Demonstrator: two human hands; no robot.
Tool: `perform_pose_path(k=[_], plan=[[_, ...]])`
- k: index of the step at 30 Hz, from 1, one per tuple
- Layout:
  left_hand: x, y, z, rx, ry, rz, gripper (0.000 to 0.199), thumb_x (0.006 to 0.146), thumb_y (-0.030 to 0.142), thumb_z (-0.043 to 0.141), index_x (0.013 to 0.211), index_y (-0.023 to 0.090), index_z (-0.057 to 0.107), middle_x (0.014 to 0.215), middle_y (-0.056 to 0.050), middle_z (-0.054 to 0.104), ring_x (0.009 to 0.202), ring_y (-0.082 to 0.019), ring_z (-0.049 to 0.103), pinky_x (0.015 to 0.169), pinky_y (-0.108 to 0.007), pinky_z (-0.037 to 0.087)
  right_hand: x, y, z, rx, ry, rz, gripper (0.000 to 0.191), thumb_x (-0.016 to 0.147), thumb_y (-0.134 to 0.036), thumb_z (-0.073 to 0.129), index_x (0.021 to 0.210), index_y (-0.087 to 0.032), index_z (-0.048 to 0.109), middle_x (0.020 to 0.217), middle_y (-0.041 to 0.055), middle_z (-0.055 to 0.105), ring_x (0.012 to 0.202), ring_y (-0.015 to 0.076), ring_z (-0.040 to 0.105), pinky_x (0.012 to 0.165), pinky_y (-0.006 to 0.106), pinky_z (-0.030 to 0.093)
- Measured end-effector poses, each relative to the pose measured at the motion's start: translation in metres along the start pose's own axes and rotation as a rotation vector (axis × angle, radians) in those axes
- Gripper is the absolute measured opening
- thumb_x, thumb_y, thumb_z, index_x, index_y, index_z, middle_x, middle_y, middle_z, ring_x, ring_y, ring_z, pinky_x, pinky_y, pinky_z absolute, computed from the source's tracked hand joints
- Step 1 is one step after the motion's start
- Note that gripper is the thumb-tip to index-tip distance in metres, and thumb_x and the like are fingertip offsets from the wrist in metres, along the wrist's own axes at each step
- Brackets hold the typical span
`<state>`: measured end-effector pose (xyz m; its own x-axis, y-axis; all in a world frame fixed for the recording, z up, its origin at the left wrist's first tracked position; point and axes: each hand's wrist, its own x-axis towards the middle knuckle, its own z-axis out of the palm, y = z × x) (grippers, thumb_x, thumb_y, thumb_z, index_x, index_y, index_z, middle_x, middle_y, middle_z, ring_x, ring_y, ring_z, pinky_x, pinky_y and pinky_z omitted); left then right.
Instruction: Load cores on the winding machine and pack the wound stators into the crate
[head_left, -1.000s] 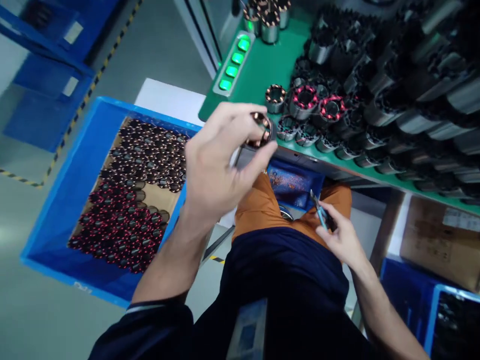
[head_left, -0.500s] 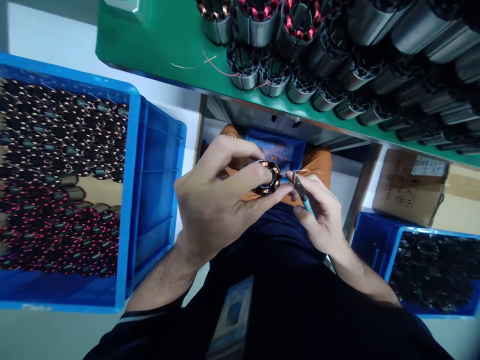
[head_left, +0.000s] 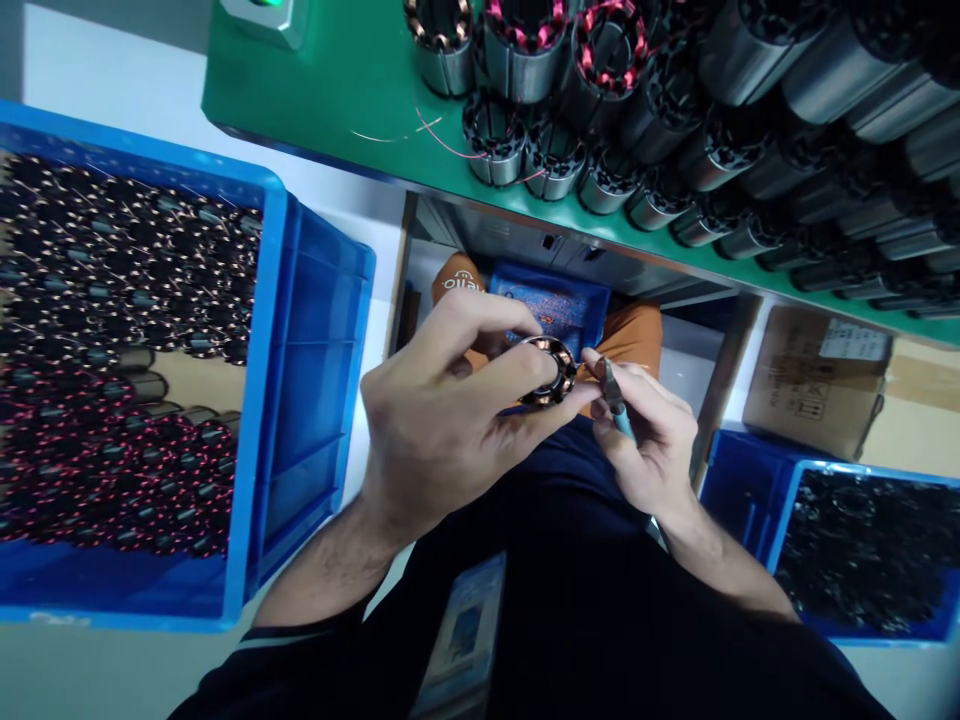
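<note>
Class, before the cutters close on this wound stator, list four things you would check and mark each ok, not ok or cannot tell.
1. Left hand grips the stator firmly between thumb and fingers: ok.
2. Right hand holds the blue-handled cutters, tip at the stator's edge: ok.
3. Cutter tip is on a wire end, not a winding: cannot tell.
4. Small blue bin sits under the hands: ok.

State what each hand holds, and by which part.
Left hand pinches a copper-wound round stator by its outer rim. Right hand grips small blue-handled cutters by the handles.
</note>
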<state>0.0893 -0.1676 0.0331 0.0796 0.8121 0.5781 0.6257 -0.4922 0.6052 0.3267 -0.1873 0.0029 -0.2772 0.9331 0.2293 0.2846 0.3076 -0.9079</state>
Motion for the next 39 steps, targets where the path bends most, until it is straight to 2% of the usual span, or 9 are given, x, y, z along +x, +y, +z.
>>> perform_pose_path(k=[3, 6, 9, 12, 16, 23, 30, 35, 39], plan=[[-0.003, -0.001, 0.004, -0.008, 0.005, -0.025, 0.022, 0.11, 0.041, 0.098, 0.105, 0.031, 0.079, 0.117, -0.002, 0.085, 0.089, -0.018, 0.078, 0.065, -0.035, 0.065, 0.001, 0.007, 0.002, -0.047, -0.005, 0.006, 0.066, 0.098, -0.008, 0.066, 0.155, -0.03, 0.089, 0.14, 0.004, 0.094, 0.094, 0.0197, 0.087, 0.085, 0.035, 0.073], [-0.005, -0.007, 0.011, -0.097, 0.045, -0.093, 0.027, 0.103, 0.04, 0.105, 0.102, 0.029, 0.08, 0.112, -0.002, 0.084, 0.094, -0.019, 0.082, 0.07, -0.034, 0.068, 0.005, 0.018, -0.002, -0.137, 0.014, 0.115, 0.054, 0.101, -0.016, 0.067, 0.148, -0.024, 0.092, 0.136, 0.0076, 0.094, 0.094, 0.0222, 0.087, 0.088, 0.038, 0.074], [-0.004, -0.013, 0.016, -0.457, -0.018, -0.36, 0.028, 0.103, 0.044, 0.104, 0.102, 0.026, 0.082, 0.113, -0.003, 0.085, 0.1, -0.021, 0.086, 0.069, -0.031, 0.068, 0.012, 0.025, -0.009, -0.216, 0.032, 0.142, 0.063, 0.099, -0.022, 0.072, 0.161, -0.025, 0.085, 0.12, 0.0089, 0.089, 0.089, 0.0231, 0.076, 0.084, 0.041, 0.069], [0.0, -0.013, 0.02, -0.853, -0.081, -0.676, 0.034, 0.107, 0.055, 0.099, 0.103, 0.025, 0.084, 0.108, -0.004, 0.087, 0.091, -0.02, 0.087, 0.063, -0.028, 0.068, 0.018, 0.025, -0.014, -0.306, 0.005, 0.041, 0.072, 0.098, -0.026, 0.078, 0.17, -0.032, 0.079, 0.103, 0.006, 0.075, 0.09, 0.0254, 0.066, 0.082, 0.044, 0.065], [0.007, -0.007, 0.029, -1.071, -0.095, -0.861, 0.047, 0.098, 0.067, 0.106, 0.1, 0.024, 0.085, 0.098, -0.003, 0.087, 0.083, -0.019, 0.088, 0.072, -0.029, 0.074, 0.018, 0.024, -0.014, -0.421, 0.065, -0.109, 0.069, 0.097, -0.031, 0.08, 0.166, -0.036, 0.083, 0.097, 0.0054, 0.071, 0.09, 0.0273, 0.065, 0.084, 0.05, 0.065], [0.014, 0.0, 0.045, -1.158, -0.068, -0.89, 0.051, 0.094, 0.069, 0.109, 0.094, 0.024, 0.085, 0.096, 0.0, 0.086, 0.086, -0.017, 0.085, 0.08, -0.029, 0.076, 0.019, 0.022, -0.012, -0.441, 0.146, -0.127, 0.063, 0.099, -0.034, 0.087, 0.163, -0.04, 0.085, 0.103, 0.0074, 0.069, 0.093, 0.0279, 0.064, 0.087, 0.052, 0.067], [0.014, 0.005, 0.051, -1.183, -0.049, -0.887, 0.048, 0.092, 0.068, 0.11, 0.093, 0.025, 0.088, 0.094, 0.001, 0.085, 0.083, -0.015, 0.083, 0.078, -0.028, 0.075, 0.021, 0.022, -0.016, -0.433, 0.134, -0.123, 0.073, 0.109, -0.034, 0.09, 0.177, -0.054, 0.072, 0.103, 0.0045, 0.068, 0.09, 0.0244, 0.064, 0.078, 0.042, 0.062], [0.014, 0.004, 0.052, -1.171, -0.05, -0.909, 0.05, 0.09, 0.068, 0.111, 0.091, 0.024, 0.087, 0.093, 0.001, 0.085, 0.081, -0.015, 0.082, 0.08, -0.029, 0.075, 0.017, 0.027, -0.016, -0.412, 0.12, -0.084, 0.063, 0.111, -0.04, 0.088, 0.172, -0.048, 0.078, 0.102, 0.0047, 0.067, 0.091, 0.0249, 0.065, 0.079, 0.044, 0.065], [0.01, 0.002, 0.053, -1.152, -0.055, -0.921, 0.054, 0.088, 0.071, 0.112, 0.092, 0.024, 0.086, 0.094, 0.0, 0.085, 0.08, -0.016, 0.083, 0.079, -0.03, 0.076, 0.017, 0.028, -0.016, -0.355, 0.107, -0.074, 0.065, 0.113, -0.039, 0.088, 0.175, -0.052, 0.074, 0.1, 0.0036, 0.067, 0.089, 0.0237, 0.064, 0.077, 0.041, 0.063]])
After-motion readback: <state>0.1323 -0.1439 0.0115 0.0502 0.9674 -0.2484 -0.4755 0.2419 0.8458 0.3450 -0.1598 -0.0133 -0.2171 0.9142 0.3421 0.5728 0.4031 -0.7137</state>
